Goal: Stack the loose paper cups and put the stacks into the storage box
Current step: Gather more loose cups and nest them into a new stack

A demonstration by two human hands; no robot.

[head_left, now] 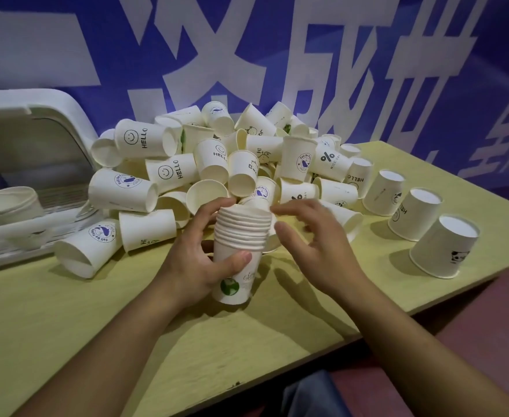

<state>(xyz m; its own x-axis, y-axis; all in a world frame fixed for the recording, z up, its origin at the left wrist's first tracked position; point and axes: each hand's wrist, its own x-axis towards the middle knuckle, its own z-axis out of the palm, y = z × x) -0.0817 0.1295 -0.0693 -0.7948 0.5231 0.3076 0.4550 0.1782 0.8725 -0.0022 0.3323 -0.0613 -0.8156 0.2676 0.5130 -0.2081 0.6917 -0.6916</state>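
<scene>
Head view, the only one. Left hand [193,260] is wrapped round the stack of cups [238,251]: thumb across the front, fingers curled behind up near the top rims. The stack stands about upright, mouths up, long axis near vertical w/ a slight lean away from the camera; its base is at or just above the table [66,326], can't tell if it touches.

Right hand [313,236] is just right of the stack's top, fingers spread and half-curled, holding nothing visible; fingertips sit level w/ the top rims, near but apart from them.

The pile of loose cups [211,164] lies directly behind the stack, i.e. ahead of both hands, most on their sides w/ mouths pointing every way. Nearest loose ones are right behind the stack's top, abt equally close to either hand, but only the right is free, so I'd judge the next grab is its job. A cup on its side needs turning mouth-up before it drops in.

Three upside-down cups [416,218] stand in a row far right, well apart from the hands, right hand nearer.

Storage box [21,182] sits at far left, lid up; inside it a short stack [9,206] lies tilted. Left hand is the nearer one to it. Lots of cups left loose, so task looks early-to-mid.
</scene>
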